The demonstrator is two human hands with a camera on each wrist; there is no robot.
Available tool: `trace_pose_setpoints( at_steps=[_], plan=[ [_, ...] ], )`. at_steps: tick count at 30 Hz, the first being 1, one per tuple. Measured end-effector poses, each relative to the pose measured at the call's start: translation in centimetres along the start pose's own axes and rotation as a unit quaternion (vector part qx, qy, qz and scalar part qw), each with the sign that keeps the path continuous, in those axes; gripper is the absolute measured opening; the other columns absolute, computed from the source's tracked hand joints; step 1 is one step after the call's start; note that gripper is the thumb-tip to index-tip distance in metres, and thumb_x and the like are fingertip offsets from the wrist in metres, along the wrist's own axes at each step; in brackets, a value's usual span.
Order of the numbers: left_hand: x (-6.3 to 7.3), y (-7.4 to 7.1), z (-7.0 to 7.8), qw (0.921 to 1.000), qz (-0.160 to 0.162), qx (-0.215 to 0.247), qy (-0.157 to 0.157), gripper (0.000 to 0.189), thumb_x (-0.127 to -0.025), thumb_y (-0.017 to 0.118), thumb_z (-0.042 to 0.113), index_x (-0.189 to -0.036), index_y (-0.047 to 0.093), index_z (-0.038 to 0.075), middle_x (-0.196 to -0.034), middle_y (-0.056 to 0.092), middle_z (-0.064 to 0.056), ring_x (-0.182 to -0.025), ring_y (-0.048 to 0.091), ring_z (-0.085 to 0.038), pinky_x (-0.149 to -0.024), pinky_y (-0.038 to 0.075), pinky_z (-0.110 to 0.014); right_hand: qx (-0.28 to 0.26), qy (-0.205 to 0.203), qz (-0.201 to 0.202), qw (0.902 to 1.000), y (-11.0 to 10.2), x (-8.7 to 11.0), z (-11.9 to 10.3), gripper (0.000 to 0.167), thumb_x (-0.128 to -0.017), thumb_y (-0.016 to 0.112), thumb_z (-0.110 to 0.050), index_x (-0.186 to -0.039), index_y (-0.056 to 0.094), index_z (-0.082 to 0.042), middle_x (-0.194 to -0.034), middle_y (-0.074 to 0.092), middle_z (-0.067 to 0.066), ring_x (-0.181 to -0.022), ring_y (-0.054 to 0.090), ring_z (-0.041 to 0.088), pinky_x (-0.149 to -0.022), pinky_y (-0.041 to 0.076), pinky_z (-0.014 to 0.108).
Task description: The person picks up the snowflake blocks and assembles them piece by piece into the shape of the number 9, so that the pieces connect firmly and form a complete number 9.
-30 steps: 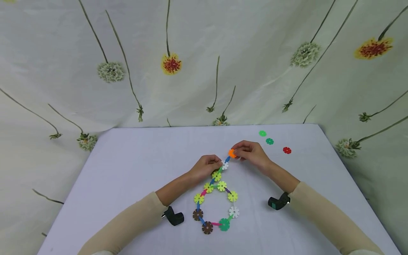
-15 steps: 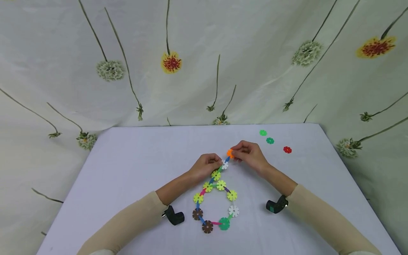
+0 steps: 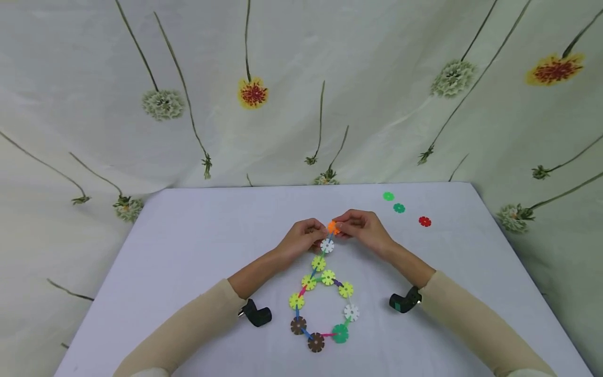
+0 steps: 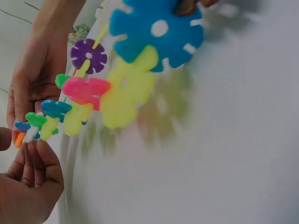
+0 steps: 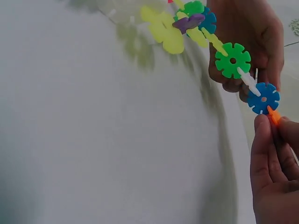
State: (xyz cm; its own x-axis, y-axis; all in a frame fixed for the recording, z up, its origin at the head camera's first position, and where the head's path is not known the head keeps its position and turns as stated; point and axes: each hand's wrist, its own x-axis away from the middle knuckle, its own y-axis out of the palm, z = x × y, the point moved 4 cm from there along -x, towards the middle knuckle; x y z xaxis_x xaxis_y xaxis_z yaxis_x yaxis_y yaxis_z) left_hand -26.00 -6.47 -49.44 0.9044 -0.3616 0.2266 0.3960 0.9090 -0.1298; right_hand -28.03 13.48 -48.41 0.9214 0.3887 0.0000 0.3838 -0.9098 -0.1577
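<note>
A chain of slotted, flower-shaped interlocking discs runs up from a ring of linked yellow, brown, green and white discs, with a brown disc (image 3: 316, 342) at its bottom. The upper string passes a yellow disc (image 3: 318, 263) and a white disc (image 3: 327, 245). My right hand (image 3: 365, 230) pinches the orange disc (image 3: 333, 227) at the top end between thumb and fingers. Close beside it, my left hand (image 3: 299, 243) grips the chain near the blue disc (image 5: 264, 99) just below the orange one. Fingers partly hide that joint.
Loose discs lie at the back right: a light green disc (image 3: 388, 196), a darker green disc (image 3: 399, 208) and a red disc (image 3: 425, 221). A white cloth covers the table (image 3: 198, 235); a flower-printed curtain (image 3: 282, 136) hangs behind it.
My right hand has moved left with the orange disc. My left hand has shifted up from beside the white disc towards the orange one. The ring has swung slightly right and downward in view.
</note>
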Motion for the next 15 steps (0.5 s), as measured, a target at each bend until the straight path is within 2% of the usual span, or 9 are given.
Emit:
trace_pose_setpoints(
  at_steps=[4, 8, 12, 15],
  plan=[
    [-0.6, 0.1, 0.4, 1.0, 0.007, 0.001, 0.007, 0.022, -0.106, 0.065, 0.024, -0.114, 0.066, 0.003, -0.093, 0.067, 0.002, -0.082, 0.059, -0.011, -0.073, 0.052, -0.024, 0.028, -0.014, -0.024, 0.9992, 0.3, 0.2, 0.0, 0.023, -0.107, 0.065, -0.007, -0.126, 0.072, 0.002, -0.115, 0.079, 0.027, -0.093, 0.081, 0.031, -0.086, 0.066, 0.033],
    [-0.9, 0.1, 0.2, 0.9997, 0.02, 0.01, 0.002, 0.016, -0.105, 0.066, 0.019, -0.11, 0.067, 0.003, -0.089, 0.068, 0.003, -0.08, 0.059, -0.011, -0.07, 0.051, -0.024, 0.082, -0.03, -0.02, 0.996, 0.0, 0.3, -0.1, 0.026, -0.106, 0.066, -0.009, -0.13, 0.069, -0.001, -0.107, 0.081, 0.022, -0.093, 0.081, 0.033, -0.084, 0.066, 0.033],
    [-1.2, 0.0, -0.1, 0.9994, 0.029, 0.016, -0.001, 0.012, -0.105, 0.066, 0.016, -0.108, 0.067, 0.004, -0.086, 0.07, 0.003, -0.078, 0.06, -0.011, -0.069, 0.051, -0.025, 0.145, -0.028, 0.012, 0.9889, -1.4, 0.3, 0.2, 0.03, -0.104, 0.07, -0.012, -0.133, 0.067, -0.004, -0.104, 0.082, 0.016, -0.093, 0.079, 0.028, -0.081, 0.064, 0.028],
    [-1.3, -0.2, -0.3, 0.9995, 0.03, 0.012, 0.0, 0.014, -0.105, 0.066, 0.018, -0.108, 0.068, 0.005, -0.087, 0.071, 0.003, -0.078, 0.061, -0.011, -0.069, 0.051, -0.025, 0.211, -0.023, 0.058, 0.9755, -3.5, 0.2, 0.8, 0.029, -0.103, 0.072, -0.017, -0.131, 0.069, -0.007, -0.106, 0.08, 0.011, -0.093, 0.074, 0.023, -0.081, 0.059, 0.023]
  ],
)
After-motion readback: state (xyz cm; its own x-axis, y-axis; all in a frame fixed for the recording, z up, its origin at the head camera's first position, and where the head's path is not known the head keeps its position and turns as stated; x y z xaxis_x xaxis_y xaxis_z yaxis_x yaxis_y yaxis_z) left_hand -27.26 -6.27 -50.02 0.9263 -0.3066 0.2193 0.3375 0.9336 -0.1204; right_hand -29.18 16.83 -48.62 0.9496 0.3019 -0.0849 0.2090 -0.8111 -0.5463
